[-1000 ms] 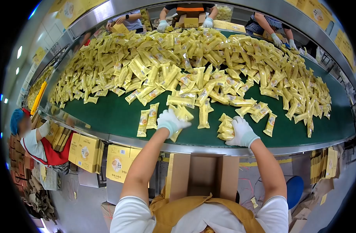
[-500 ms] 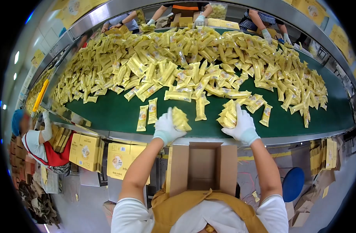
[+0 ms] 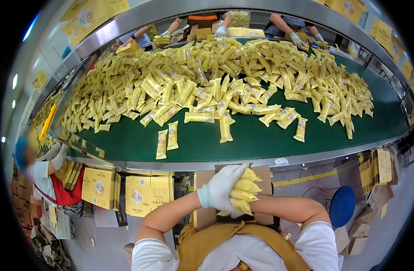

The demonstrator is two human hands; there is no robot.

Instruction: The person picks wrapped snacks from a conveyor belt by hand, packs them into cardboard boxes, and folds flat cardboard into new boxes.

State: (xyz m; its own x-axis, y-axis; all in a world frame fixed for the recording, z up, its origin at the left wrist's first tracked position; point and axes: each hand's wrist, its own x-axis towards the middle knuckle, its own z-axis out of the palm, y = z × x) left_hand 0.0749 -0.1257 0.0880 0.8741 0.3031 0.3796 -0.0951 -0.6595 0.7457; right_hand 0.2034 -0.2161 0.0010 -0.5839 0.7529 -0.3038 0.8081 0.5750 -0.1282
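My left hand (image 3: 221, 189), in a white glove, is above the open cardboard box (image 3: 205, 217) at my chest. It is closed around a stack of yellow snack packets (image 3: 244, 189), which shows along its right side. My right forearm (image 3: 286, 208) reaches across from the right to the same spot. My right hand is hidden behind the packets and my left hand, so its fingers and what they hold cannot be seen. A bit of yellow wrapper (image 3: 222, 213) shows low in the box, below my left hand.
A large heap of the same packets (image 3: 170, 81) lies on the green conveyor belt (image 3: 261, 147) behind a metal edge. Flattened yellow cartons (image 3: 148, 194) stand at left; a blue stool (image 3: 342, 207) is at right. Co-workers' gloved hands (image 3: 220, 31) are across the belt; another person (image 3: 44, 171) works at left.
Both hands have left the belt's near edge and come together over the box, bringing packets from there. My right hand has gone out of sight behind the left. The view has shifted slightly.
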